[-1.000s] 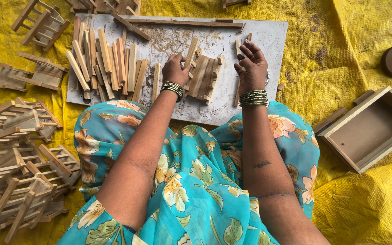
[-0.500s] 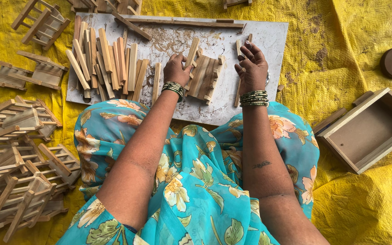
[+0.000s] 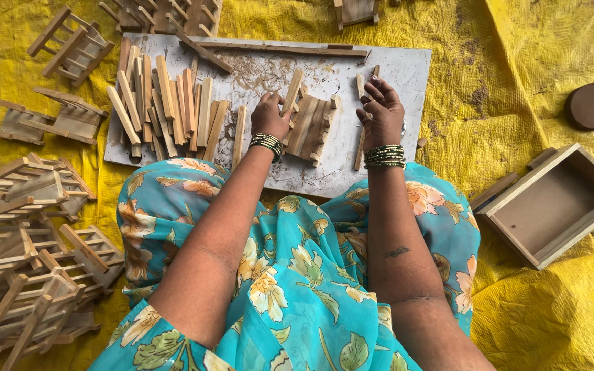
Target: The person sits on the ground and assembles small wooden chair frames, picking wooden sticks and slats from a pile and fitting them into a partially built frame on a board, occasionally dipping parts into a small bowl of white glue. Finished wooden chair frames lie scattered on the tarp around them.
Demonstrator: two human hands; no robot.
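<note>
On the grey board [image 3: 393,69] lying over the yellow sheet [image 3: 537,62], the left hand [image 3: 269,117] has its grip closed around one short wooden slat [image 3: 293,91], whose long axis tilts up and away to the right. Just beside it lies a half-built slat panel [image 3: 311,127], its strips running lengthwise away from the person. The right hand [image 3: 381,110] has its grip curled, fingertips touching a thin stick [image 3: 360,148] that points away. Left of the hands, loose slats [image 3: 166,103] lie heaped. A wooden box [image 3: 551,206] sits well apart at right.
</note>
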